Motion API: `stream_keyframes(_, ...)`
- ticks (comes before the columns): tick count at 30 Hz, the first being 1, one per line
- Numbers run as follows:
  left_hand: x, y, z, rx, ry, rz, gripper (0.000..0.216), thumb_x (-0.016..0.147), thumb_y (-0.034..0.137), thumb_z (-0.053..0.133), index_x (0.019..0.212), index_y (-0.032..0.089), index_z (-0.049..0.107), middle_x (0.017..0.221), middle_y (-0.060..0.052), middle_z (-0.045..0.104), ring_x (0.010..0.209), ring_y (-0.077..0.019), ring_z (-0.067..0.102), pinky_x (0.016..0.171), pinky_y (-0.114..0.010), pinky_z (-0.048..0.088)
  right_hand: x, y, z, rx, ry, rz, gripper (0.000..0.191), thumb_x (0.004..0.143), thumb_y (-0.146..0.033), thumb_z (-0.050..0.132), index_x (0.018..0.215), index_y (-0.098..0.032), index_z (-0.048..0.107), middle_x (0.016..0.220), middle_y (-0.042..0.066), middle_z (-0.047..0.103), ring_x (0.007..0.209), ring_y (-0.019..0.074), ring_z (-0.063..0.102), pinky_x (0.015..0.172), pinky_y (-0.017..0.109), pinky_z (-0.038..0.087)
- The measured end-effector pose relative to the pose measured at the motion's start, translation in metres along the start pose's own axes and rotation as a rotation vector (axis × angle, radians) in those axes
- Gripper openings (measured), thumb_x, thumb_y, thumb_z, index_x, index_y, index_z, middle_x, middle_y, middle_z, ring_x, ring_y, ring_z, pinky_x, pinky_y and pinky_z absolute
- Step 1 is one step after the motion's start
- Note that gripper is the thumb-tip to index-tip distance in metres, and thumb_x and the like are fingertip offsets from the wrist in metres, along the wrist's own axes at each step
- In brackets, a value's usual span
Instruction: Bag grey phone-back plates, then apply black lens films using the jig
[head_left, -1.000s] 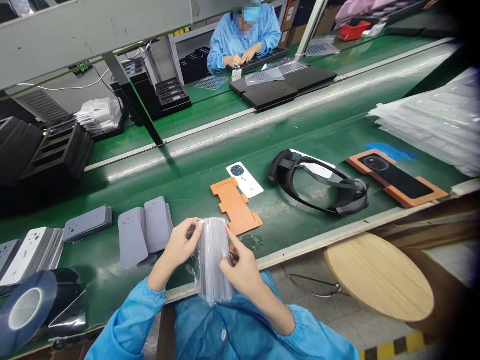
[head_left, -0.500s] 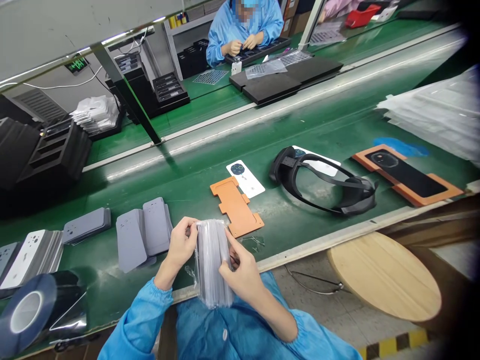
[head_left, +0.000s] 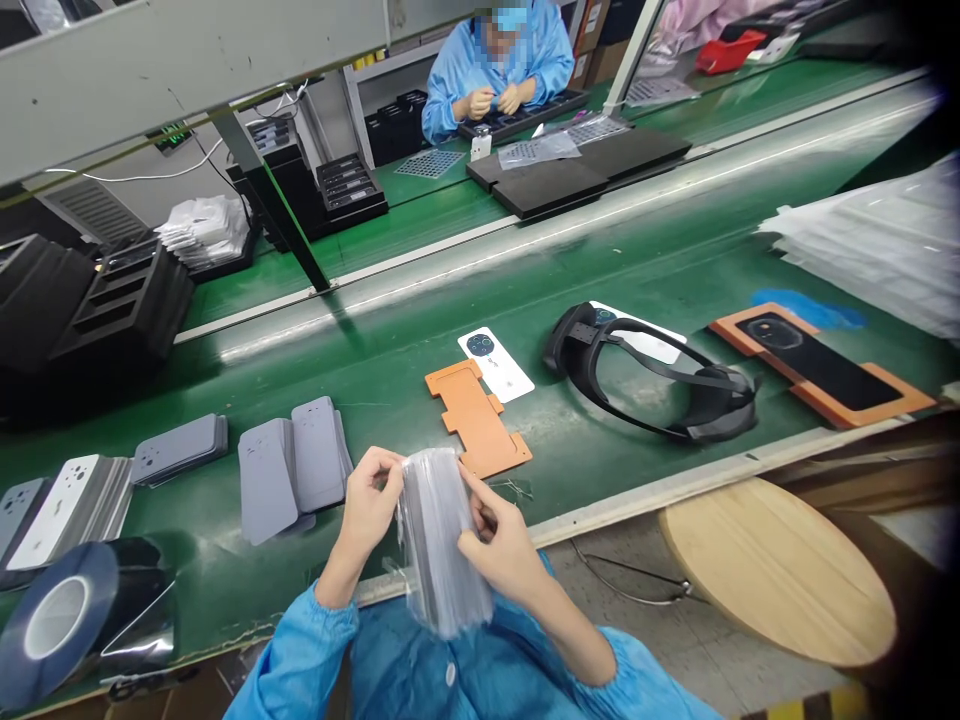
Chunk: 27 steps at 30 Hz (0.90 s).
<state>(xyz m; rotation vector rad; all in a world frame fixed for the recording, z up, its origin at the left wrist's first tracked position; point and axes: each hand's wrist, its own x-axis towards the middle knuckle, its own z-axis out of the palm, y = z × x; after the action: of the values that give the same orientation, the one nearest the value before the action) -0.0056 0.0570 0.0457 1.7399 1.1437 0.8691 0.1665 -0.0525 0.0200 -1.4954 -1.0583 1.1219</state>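
Note:
A stack of thin panels in clear plastic wrap (head_left: pixel 444 545) is held upright between my hands at the bench edge, slightly blurred. My left hand (head_left: pixel 373 503) pinches its upper left corner, thumb and fingers together. From the other side my right hand (head_left: pixel 501 540) grips the upper right, index finger along the edge and thumb on the face. Just beyond the stack lies an orange fixture plate (head_left: pixel 484 425), and a white phone back cover (head_left: pixel 496 365) with a dark round camera area touches it. Grey phone back covers (head_left: pixel 268 480) are piled to the left.
A black head strap (head_left: pixel 652 375) and an orange fixture holding a dark panel (head_left: pixel 817 360) lie to the right. White covers (head_left: pixel 71 510) and a tape roll (head_left: pixel 58 620) stand left. A wooden stool (head_left: pixel 780 570) is below. Across the line a co-worker (head_left: pixel 499 75) handles something small.
The wrapped stack has shifted slightly right and down in my hands, and its lower end has swung right. My view has moved a little. Both hands keep their hold.

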Motion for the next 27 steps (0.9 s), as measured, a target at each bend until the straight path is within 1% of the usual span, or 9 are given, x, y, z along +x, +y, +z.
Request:
stream_keyframes(2, -0.007, 0.001, -0.01, 0.037, -0.051, 0.022, 0.019, 0.089, 0.024, 0.059, 0.071, 0.019, 0.059, 0.085, -0.004, 0.065, 0.081, -0.0162, 0.062, 0.071, -0.026, 0.049, 0.002, -0.006, -0.007, -0.047, -0.061, -0.004, 0.081, 0.067, -0.013, 0.048, 0.148, -0.016, 0.051, 0.072, -0.006, 0.033, 0.062, 0.0117, 0.037, 0.058, 0.024, 0.037)
stream_keyframes(4, -0.011, 0.001, -0.022, 0.085, -0.111, 0.03, 0.017, 0.087, 0.021, 0.059, 0.07, 0.019, 0.06, 0.086, -0.004, 0.066, 0.079, -0.0161, 0.062, 0.069, -0.026, 0.049, 0.004, -0.014, -0.009, -0.148, -0.104, -0.037, 0.081, 0.066, -0.013, 0.049, 0.146, -0.018, 0.053, 0.076, -0.004, 0.039, 0.065, 0.0134, 0.043, 0.06, 0.025, 0.04)
stream_keyframes(9, -0.007, 0.006, -0.047, 0.238, -0.255, 0.029, 0.01, 0.082, 0.014, 0.056, 0.075, 0.02, 0.061, 0.083, -0.002, 0.065, 0.076, -0.0163, 0.059, 0.071, -0.028, 0.047, 0.006, -0.036, -0.002, -0.484, -0.131, -0.109, 0.079, 0.069, -0.017, 0.049, 0.148, -0.019, 0.051, 0.095, 0.003, 0.051, 0.08, 0.0201, 0.058, 0.078, 0.036, 0.05)
stream_keyframes(11, -0.003, 0.012, -0.051, 0.372, -0.316, 0.06, 0.009, 0.082, 0.014, 0.054, 0.078, 0.02, 0.059, 0.081, -0.001, 0.061, 0.075, -0.0173, 0.056, 0.073, -0.031, 0.044, 0.006, -0.039, 0.0, -0.573, -0.148, -0.112, 0.078, 0.072, -0.018, 0.049, 0.15, -0.019, 0.049, 0.102, 0.006, 0.053, 0.082, 0.0218, 0.06, 0.08, 0.038, 0.051)
stream_keyframes(14, 0.002, 0.019, -0.053, 0.622, -0.442, 0.098, 0.01, 0.085, 0.015, 0.048, 0.078, 0.021, 0.052, 0.078, -0.001, 0.054, 0.07, -0.0183, 0.05, 0.069, -0.033, 0.038, 0.005, -0.039, 0.0, -0.668, -0.172, -0.103, 0.078, 0.075, -0.018, 0.048, 0.152, -0.021, 0.045, 0.106, 0.007, 0.054, 0.082, 0.0228, 0.063, 0.078, 0.038, 0.052)
stream_keyframes(17, 0.006, 0.021, -0.055, 0.652, -0.53, 0.098, 0.012, 0.085, 0.016, 0.045, 0.075, 0.022, 0.046, 0.073, 0.0, 0.05, 0.065, -0.0177, 0.046, 0.064, -0.032, 0.034, 0.006, -0.039, -0.001, -0.707, -0.187, -0.102, 0.078, 0.075, -0.018, 0.048, 0.153, -0.021, 0.044, 0.107, 0.007, 0.054, 0.082, 0.0231, 0.064, 0.079, 0.038, 0.053)
stream_keyframes(21, 0.006, 0.014, -0.055, 0.575, -0.54, 0.095, 0.015, 0.087, 0.018, 0.044, 0.073, 0.023, 0.041, 0.071, 0.002, 0.048, 0.065, -0.0164, 0.046, 0.063, -0.029, 0.035, 0.007, -0.039, -0.001, -0.696, -0.207, -0.109, 0.078, 0.075, -0.018, 0.048, 0.153, -0.02, 0.044, 0.109, 0.008, 0.054, 0.085, 0.0232, 0.064, 0.083, 0.039, 0.054)
stream_keyframes(24, 0.002, 0.007, -0.053, 0.529, -0.502, 0.103, 0.015, 0.09, 0.019, 0.039, 0.075, 0.024, 0.039, 0.073, 0.002, 0.048, 0.067, -0.0165, 0.046, 0.063, -0.028, 0.037, 0.007, -0.038, -0.002, -0.669, -0.207, -0.128, 0.079, 0.073, -0.017, 0.048, 0.152, -0.02, 0.045, 0.11, 0.008, 0.055, 0.089, 0.0231, 0.064, 0.087, 0.039, 0.054)
stream_keyframes(27, -0.005, -0.001, -0.049, 0.426, -0.451, 0.106, 0.02, 0.096, 0.026, 0.036, 0.077, 0.024, 0.041, 0.074, 0.002, 0.049, 0.066, -0.0168, 0.048, 0.062, -0.028, 0.04, 0.005, -0.042, -0.004, -0.668, -0.194, -0.146, 0.079, 0.072, -0.017, 0.05, 0.151, -0.017, 0.046, 0.114, 0.009, 0.057, 0.094, 0.0234, 0.065, 0.09, 0.037, 0.054)
